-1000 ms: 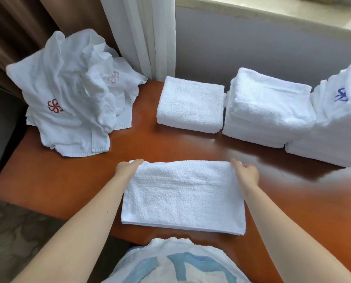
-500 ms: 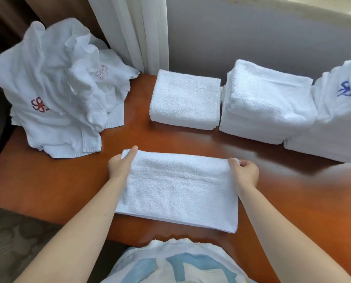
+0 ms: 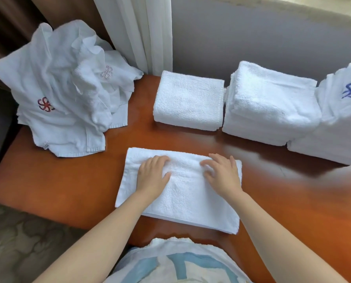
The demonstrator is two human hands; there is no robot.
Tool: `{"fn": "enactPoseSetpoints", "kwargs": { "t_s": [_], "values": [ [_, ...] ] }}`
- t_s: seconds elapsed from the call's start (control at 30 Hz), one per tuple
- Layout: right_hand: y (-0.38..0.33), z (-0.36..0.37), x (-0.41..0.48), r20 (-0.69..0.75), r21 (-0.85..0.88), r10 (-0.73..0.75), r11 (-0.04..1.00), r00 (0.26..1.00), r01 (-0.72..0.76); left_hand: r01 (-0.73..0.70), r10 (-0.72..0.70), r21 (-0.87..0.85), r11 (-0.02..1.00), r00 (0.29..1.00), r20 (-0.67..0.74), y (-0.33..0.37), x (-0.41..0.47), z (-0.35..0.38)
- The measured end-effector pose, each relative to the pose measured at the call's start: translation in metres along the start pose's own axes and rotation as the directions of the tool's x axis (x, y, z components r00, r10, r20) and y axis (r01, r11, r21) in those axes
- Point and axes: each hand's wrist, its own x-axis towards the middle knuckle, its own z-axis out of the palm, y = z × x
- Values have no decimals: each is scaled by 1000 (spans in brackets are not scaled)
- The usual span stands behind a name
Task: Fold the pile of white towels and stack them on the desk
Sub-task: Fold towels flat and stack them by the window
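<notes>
The left hand (image 3: pixel 153 177) and right hand (image 3: pixel 222 176) are both pressing flat, fingers extended, on the folded towel (image 3: pixel 185 203), which is lying at the front centre of the surface (image 3: pixel 68 180)

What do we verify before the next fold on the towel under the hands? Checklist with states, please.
1. Hands flat on the towel: left hand and right hand press it with straight fingers. ok
2. Towel wholly on the desk, no overhang at the near edge. ok
3. Layers flush: the near edge looks even, but the far right corner is hidden under the right hand. cannot tell
4. Landing spot: the low stack behind sits lower than the tall stack beside it. ok
5. Unfolded pile cleared: it lies crumpled at the desk's left. not ok
</notes>
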Motion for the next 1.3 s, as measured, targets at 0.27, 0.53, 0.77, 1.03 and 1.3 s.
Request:
{"fn": "enactPoseSetpoints", "kwargs": {
  "t_s": [0.27, 0.53, 0.77, 1.03, 1.3],
  "values": [
    [1, -21, 6, 185, -43, 159, 987, 970, -153, 33, -59, 151, 988, 984, 169, 9, 5, -3],
    [3, -8, -21, 382, 163, 80, 975, 921, -153, -35, -78, 283, 958, 923, 378, 17, -6, -4],
    [10, -13, -51, 505, 396, -31, 896, 863, -199, -23, -29, 256, 966, 980, 197, 30, -49, 12],
    [-4, -15, -72, 592, 603, -48, 689, 804, -402, 175, 8, -433, 884, 922, 388, 49, -113, 14],
    [-14, -11, -72, 619, 675, -35, 534, 785, -509, 151, -61, -190, 970, 909, 411, 64, -132, 11]
  ]
}}
